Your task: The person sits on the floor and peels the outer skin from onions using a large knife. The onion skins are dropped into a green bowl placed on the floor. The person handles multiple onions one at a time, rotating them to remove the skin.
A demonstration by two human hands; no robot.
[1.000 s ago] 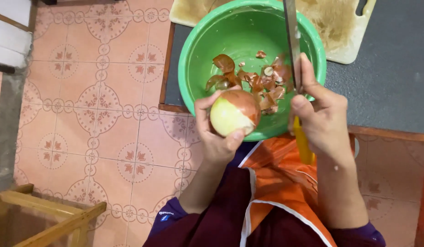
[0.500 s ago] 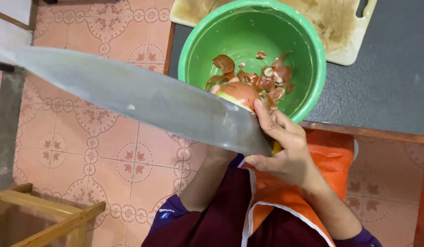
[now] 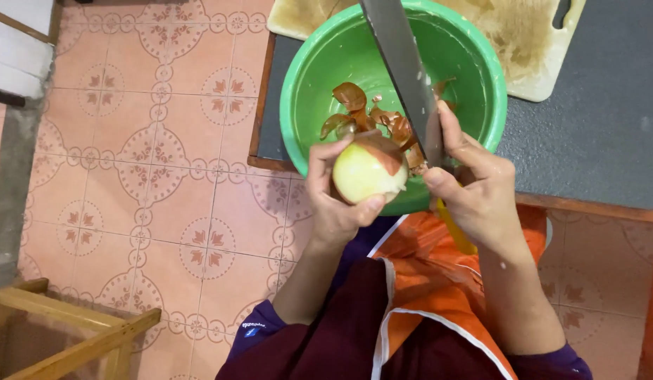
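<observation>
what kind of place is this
Most likely a home kitchen. The hands peel an onion with a large knife over a green bowl of skins; a worn cutting board lies on a dark counter above patterned floor tiles.

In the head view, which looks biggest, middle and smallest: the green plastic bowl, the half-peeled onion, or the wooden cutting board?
1. Green plastic bowl, largest.
2. Pale wooden cutting board, though partly hidden and cut off, so unsure.
3. Half-peeled yellow onion, smallest, despite being nearest the camera.

light: bright, even, soft shadows | focus: sharp | near blade perhaps slightly blurred
</observation>
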